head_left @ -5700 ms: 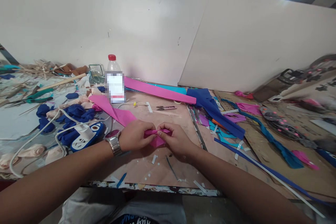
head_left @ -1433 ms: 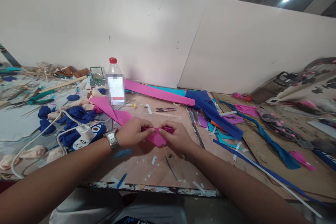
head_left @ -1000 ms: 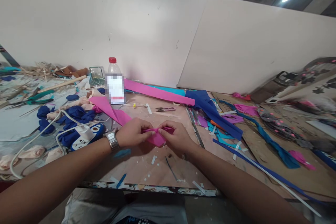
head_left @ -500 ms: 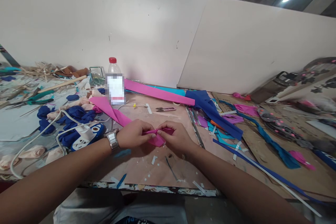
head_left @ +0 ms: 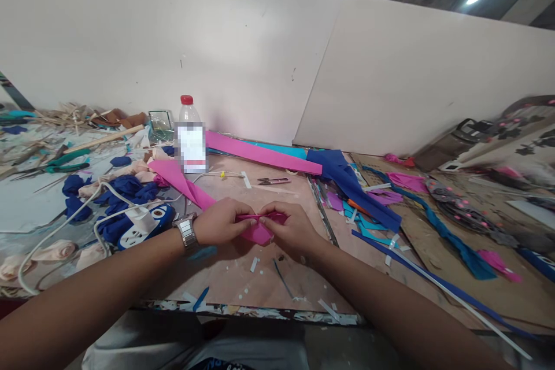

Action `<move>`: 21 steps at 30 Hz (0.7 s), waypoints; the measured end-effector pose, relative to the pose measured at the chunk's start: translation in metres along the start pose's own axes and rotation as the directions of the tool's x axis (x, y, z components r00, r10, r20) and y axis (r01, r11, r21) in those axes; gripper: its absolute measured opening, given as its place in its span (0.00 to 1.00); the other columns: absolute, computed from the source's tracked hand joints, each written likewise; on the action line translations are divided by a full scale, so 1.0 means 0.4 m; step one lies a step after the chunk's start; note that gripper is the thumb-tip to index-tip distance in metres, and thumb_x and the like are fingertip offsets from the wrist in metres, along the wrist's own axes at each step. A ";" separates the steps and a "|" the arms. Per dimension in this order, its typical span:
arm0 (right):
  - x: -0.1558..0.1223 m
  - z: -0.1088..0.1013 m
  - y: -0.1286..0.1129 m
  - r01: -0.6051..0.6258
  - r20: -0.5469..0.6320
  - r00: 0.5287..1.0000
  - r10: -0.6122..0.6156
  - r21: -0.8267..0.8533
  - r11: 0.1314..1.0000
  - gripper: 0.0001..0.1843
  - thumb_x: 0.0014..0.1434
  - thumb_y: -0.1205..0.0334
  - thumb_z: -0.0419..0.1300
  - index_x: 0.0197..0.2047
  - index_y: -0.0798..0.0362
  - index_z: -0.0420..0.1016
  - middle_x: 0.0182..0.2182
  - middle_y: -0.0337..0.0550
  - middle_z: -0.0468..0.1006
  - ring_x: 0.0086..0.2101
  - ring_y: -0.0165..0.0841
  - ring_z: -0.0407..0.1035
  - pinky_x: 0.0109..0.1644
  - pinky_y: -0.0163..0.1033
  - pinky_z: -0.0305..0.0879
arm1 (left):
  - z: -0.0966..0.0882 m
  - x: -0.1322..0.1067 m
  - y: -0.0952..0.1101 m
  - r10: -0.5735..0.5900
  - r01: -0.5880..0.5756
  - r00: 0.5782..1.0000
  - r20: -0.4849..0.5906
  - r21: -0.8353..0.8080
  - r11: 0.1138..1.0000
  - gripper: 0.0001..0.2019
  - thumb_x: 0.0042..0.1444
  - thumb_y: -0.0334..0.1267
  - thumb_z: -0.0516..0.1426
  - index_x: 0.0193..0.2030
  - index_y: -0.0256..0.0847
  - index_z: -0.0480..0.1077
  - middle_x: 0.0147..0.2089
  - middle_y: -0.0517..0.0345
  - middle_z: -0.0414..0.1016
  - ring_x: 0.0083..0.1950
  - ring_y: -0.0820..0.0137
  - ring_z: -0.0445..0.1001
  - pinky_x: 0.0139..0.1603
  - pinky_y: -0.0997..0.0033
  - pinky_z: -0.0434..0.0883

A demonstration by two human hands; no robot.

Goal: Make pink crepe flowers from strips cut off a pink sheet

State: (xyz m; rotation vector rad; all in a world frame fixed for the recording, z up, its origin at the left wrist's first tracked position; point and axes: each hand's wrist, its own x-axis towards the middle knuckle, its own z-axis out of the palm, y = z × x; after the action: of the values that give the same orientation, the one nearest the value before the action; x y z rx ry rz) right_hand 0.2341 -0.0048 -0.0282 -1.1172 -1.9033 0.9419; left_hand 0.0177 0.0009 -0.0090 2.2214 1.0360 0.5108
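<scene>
Pink strip (head_left: 257,235) in both hands (head_left: 222,222) (head_left: 291,228); capped bottle (head_left: 191,144), contents unclear.

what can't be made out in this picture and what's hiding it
All in the head view:
Pink strip: its folds inside the grip, covered by the left hand and right hand.
Bottle: its label can't be read, pixelated.
Far strip: its left end, hidden by the bottle or its pixelation.
Shirt print: cut off by the bottom edge.
</scene>
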 end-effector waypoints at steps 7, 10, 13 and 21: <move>-0.001 -0.002 -0.006 -0.038 -0.003 0.999 0.038 0.040 0.998 0.08 0.59 0.59 0.65 0.38 0.53 0.82 0.34 0.43 0.83 0.34 0.35 0.76 0.37 0.38 0.73 | 0.004 0.001 -0.012 0.009 -0.009 1.000 -0.003 -0.029 1.000 0.17 0.66 0.46 0.52 0.34 0.37 0.75 0.29 0.58 0.74 0.29 0.72 0.67 0.31 0.73 0.60; -0.001 -0.001 -0.003 -0.038 -0.001 0.999 0.038 0.043 0.998 0.08 0.59 0.59 0.65 0.38 0.53 0.82 0.33 0.43 0.83 0.34 0.35 0.76 0.38 0.38 0.74 | 0.003 0.000 -0.010 0.032 -0.033 0.999 -0.008 -0.045 0.998 0.16 0.66 0.46 0.53 0.36 0.38 0.75 0.30 0.59 0.75 0.30 0.72 0.68 0.31 0.73 0.60; -0.003 0.000 -0.002 -0.058 0.001 0.998 0.058 0.071 0.996 0.08 0.59 0.59 0.65 0.38 0.53 0.82 0.33 0.43 0.83 0.33 0.35 0.76 0.36 0.38 0.74 | 0.003 0.000 -0.007 0.020 -0.020 1.000 -0.020 -0.043 0.999 0.18 0.67 0.47 0.52 0.34 0.38 0.75 0.28 0.60 0.73 0.30 0.72 0.67 0.31 0.72 0.59; -0.004 0.005 -0.002 -0.085 -0.008 0.996 0.087 0.108 0.991 0.08 0.57 0.59 0.66 0.37 0.54 0.82 0.33 0.43 0.82 0.32 0.34 0.74 0.33 0.35 0.73 | 0.008 0.000 -0.010 -0.002 0.002 1.000 -0.002 -0.044 0.999 0.16 0.64 0.46 0.54 0.36 0.37 0.76 0.28 0.59 0.73 0.29 0.72 0.66 0.30 0.73 0.58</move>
State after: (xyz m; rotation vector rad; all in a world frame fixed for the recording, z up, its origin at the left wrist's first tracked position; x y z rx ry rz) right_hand 0.2325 -0.0072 -0.0288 -1.1463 -1.7845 1.0691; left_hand 0.0173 0.0016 -0.0140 2.1818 1.0187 0.5304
